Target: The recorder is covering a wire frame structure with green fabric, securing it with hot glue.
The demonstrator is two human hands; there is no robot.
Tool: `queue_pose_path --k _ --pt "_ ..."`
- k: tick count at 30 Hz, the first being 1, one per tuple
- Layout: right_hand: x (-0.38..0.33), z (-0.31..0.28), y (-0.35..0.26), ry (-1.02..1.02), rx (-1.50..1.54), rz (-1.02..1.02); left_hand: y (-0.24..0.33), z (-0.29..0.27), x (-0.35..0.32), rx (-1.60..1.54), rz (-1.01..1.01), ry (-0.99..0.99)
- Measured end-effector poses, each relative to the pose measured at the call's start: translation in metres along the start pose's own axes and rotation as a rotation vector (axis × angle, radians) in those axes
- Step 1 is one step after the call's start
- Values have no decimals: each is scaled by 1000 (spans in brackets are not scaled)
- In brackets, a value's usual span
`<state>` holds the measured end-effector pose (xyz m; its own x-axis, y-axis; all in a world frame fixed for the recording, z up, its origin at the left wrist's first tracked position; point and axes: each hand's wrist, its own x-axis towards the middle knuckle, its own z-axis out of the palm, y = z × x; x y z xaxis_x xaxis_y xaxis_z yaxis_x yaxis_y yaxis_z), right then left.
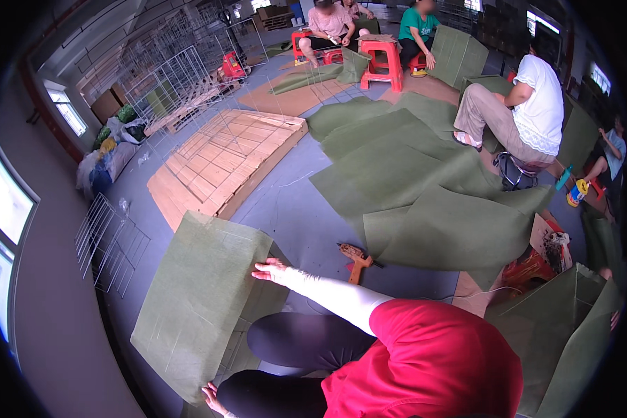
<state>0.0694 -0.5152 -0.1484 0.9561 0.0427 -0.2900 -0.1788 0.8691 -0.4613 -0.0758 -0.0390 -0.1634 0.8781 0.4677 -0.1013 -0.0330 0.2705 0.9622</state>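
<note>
A boxy wire frame covered in green fabric (195, 299) stands tilted before my knees, and bare wires show at its lower side. My right hand (272, 271), in a white sleeve, grips its upper right edge with the fingers laid over the fabric. Down at the lower corner, my left hand (213, 398) holds the edge, partly cut off by my leg. An orange glue gun (356, 262) lies on the floor to the right of my right hand, near the loose green fabric sheets (425, 174).
Flattened cardboard with wire grids (230, 157) lies ahead, and a wire rack (111, 244) leans at the left wall. Co-workers sit around red stools (382, 63). At the right, another person's hands hold a green fabric box (550, 327) beside a red carton (533, 268).
</note>
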Motion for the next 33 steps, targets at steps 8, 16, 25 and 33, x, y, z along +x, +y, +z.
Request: queue_pose_path --k 8,16,25,33 --pt "1 2 1 -134 -33 48 7 24 25 36 -11 -20" --pt "-15 -97 -2 104 -245 -31 7 49 52 78 -20 -28" --pt "-66 -299 40 1102 -1352 239 -29 160 116 131 -92 -198" --pt "-68 -308 33 1539 -842 326 -54 185 123 182 -165 -244"
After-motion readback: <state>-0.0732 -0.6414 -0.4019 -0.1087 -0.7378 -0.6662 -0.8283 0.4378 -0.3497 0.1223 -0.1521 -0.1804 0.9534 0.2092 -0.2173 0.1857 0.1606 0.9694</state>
